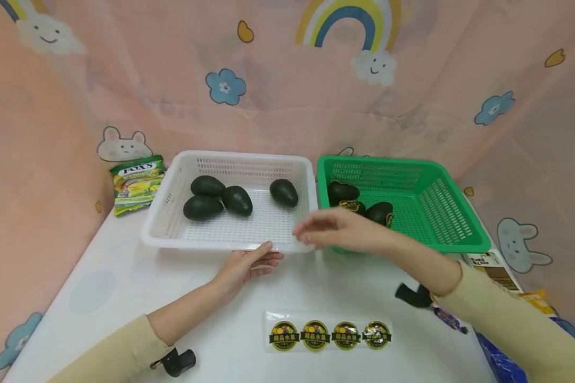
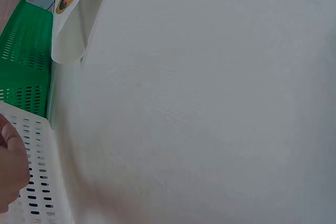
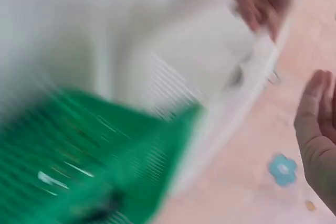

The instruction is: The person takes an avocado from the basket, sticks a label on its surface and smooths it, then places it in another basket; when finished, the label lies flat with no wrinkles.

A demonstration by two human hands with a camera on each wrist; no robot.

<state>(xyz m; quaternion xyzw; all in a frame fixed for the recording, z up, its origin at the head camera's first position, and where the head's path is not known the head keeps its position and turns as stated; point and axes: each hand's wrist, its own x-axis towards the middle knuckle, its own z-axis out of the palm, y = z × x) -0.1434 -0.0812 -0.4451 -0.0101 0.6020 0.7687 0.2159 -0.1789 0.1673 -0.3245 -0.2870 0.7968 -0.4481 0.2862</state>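
Nearest on the white desk (image 1: 124, 287) lies a clear strip of 4 round stickers (image 1: 329, 335), flat and just in front of both forearms. In the left wrist view the strip's curled end shows at the top edge.

The left hand (image 1: 246, 264) rests on the desk against the near rim of the white basket (image 1: 167, 236). Its fingers (image 1: 268, 256) lie straight and relaxed, their tips touching the rim, and they grip nothing. The left wrist view shows that hand pressed to the perforated wall, with the green basket's wall just beyond.

The right hand (image 1: 337, 230) hangs above the gap where the 2 baskets meet, over the white basket's near right corner. Its fingers (image 1: 306, 230) are loosely stretched toward the left, and they hold nothing. The right wrist view is heavily blurred, showing only an open palm beside smeared white and green.

In the white basket sit 4 dark avocados: 3 (image 1: 214, 198) clustered at the left and touching one another, and 1 (image 1: 284, 192) apart toward the right.

The green basket (image 1: 452, 213) stands just beside it to the right, holding dark avocados (image 1: 359, 203) in its near left part; at least 2 bear stickers.

A green sweets packet (image 1: 136, 184) leans at the far left.
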